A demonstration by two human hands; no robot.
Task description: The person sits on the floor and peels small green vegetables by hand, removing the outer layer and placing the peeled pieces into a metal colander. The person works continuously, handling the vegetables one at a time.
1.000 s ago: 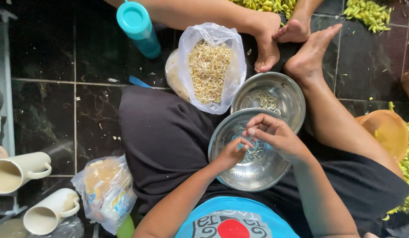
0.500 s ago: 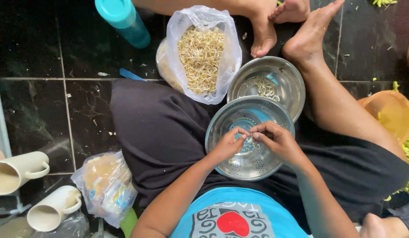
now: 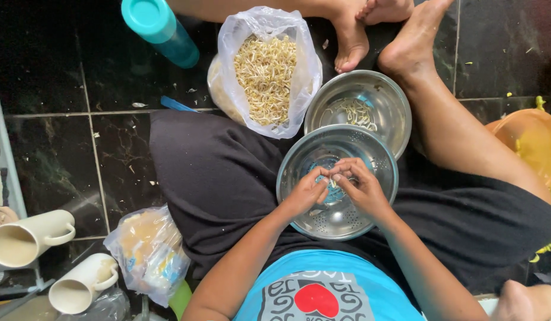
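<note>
On dark floor tiles [image 3: 49, 137], both hands' fingers [image 3: 334, 177] pinch pale sprouts [image 3: 333, 185] over a perforated steel colander [image 3: 341, 223].

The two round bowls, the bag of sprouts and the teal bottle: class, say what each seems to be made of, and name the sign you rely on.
Perforated bowl and plain bowl: probably stainless steel, shiny, with grey mirror-like reflections. Bag of sprouts: thin clear plastic, crinkled, contents visible through it. Teal bottle: likely plastic, with a smooth, evenly coloured matte cap.
</note>
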